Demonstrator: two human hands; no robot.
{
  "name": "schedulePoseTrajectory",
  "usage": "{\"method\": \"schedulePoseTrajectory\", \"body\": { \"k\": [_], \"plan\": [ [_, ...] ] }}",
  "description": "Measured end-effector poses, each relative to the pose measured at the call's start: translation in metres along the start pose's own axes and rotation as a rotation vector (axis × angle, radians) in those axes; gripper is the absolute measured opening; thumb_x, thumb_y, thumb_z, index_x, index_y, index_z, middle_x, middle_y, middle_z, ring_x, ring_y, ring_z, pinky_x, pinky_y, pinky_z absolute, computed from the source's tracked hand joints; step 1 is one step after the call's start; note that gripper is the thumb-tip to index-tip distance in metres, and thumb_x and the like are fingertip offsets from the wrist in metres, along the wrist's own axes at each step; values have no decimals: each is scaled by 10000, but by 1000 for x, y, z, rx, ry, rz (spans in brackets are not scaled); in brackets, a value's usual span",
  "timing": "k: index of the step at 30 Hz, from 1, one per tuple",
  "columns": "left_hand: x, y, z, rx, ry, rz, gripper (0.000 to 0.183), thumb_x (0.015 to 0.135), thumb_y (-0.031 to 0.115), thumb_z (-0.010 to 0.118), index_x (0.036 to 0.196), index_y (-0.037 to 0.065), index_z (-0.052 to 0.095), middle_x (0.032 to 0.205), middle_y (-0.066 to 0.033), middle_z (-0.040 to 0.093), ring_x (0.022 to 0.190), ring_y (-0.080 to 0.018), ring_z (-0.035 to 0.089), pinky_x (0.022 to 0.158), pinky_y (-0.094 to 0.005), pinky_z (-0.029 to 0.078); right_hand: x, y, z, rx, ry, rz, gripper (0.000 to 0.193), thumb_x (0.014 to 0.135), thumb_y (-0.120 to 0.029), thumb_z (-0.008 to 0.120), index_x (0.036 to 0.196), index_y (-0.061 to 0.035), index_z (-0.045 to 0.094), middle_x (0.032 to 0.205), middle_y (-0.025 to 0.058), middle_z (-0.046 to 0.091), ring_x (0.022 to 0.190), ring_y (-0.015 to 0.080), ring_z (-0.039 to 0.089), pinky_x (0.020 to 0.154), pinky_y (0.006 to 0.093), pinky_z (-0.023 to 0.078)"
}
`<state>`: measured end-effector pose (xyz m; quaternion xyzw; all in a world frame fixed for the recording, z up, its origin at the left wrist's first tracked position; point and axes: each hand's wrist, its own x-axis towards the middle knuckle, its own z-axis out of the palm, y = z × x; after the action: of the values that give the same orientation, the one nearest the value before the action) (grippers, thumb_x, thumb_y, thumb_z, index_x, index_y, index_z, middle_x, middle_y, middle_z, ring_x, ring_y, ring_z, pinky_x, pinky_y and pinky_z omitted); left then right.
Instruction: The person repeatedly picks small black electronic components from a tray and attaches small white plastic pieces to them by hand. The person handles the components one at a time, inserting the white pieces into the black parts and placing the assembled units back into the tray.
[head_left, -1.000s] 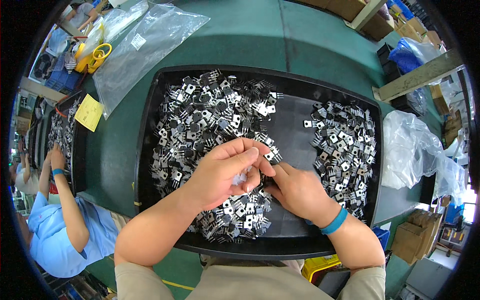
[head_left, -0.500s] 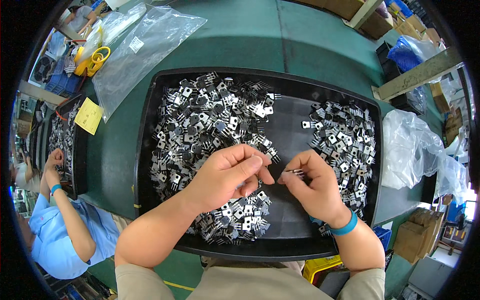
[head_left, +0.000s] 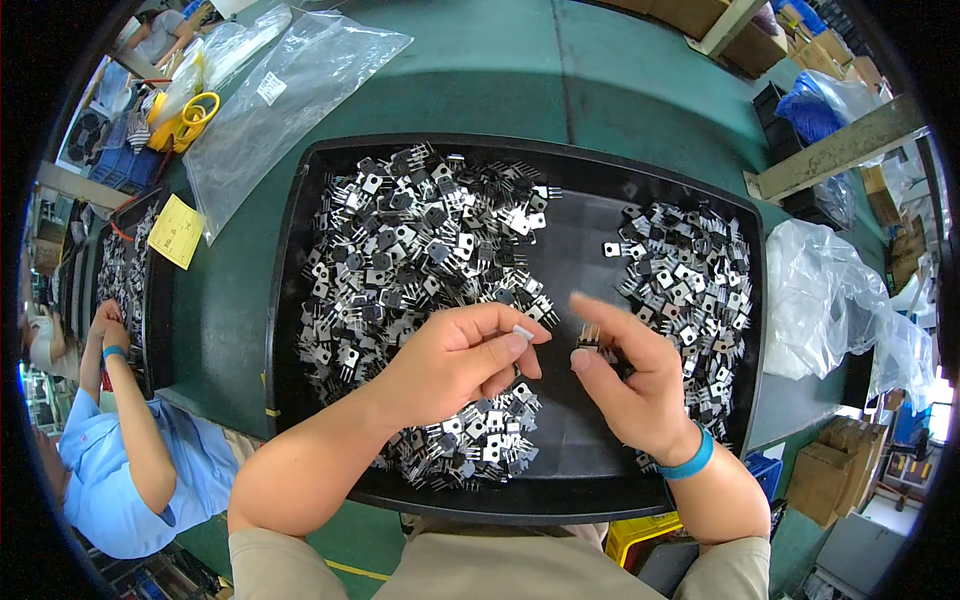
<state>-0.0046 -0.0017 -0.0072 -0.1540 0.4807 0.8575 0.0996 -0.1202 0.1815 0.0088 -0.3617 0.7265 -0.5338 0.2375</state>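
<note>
Holding Small Parts Above a Black Tray

The left hand (head_left: 462,358) has its thumb and forefinger closed on a small pale piece (head_left: 522,332); its kind I cannot tell. The right hand (head_left: 640,378) keeps a dark component (head_left: 588,345) at the thumb tip, metal legs upward, while the forefinger stands apart and is blurred (what supports the component behind, I cannot see). Both parts are above the black tray (head_left: 600,437), between the big left pile (head_left: 420,235) and the smaller right pile (head_left: 690,290) of similar components. The left forearm lies across the left pile and hides some of it. Around the tray on the green table (head_left: 480,70) are a clear bag (head_left: 300,95), a yellow paper (head_left: 177,232) and white plastic (head_left: 815,300). At the left, a co-worker in blue (head_left: 150,470) has both hands at another tray.
</note>
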Motion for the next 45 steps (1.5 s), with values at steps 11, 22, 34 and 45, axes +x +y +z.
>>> {"method": "schedulePoseTrajectory", "body": {
  "k": [11,22,34,45],
  "plan": [
    [-1,-4,3,183,-18,30,180,944,60,519,1079,4,625,845,-56,650,584,-38,461,533,-189,404,1,-9,3,-210,-8,-249,268,760,68,619,1013,-22,616,741,98,564,600,226,564,529,302,453],
    [-2,-4,4,287,-2,-47,168,950,85,516,1020,-2,641,818,-12,651,607,-13,463,542,-181,401,3,-10,2,-241,-74,-336,241,770,72,621,993,-20,635,762,112,574,602,249,571,536,323,464],
    [-5,7,5,282,68,-98,138,887,113,619,927,-17,646,782,-17,642,681,-40,553,595,-206,444,3,-11,0,-147,-92,-112,159,805,36,591,943,-4,656,712,103,573,604,221,553,547,313,431],
    [-5,9,6,258,76,-154,70,854,70,641,871,4,628,751,-7,635,568,-21,491,491,-182,369,-3,-5,10,306,-105,295,137,871,-51,634,1001,-12,621,790,12,586,698,70,518,622,224,425]
  ]
}}
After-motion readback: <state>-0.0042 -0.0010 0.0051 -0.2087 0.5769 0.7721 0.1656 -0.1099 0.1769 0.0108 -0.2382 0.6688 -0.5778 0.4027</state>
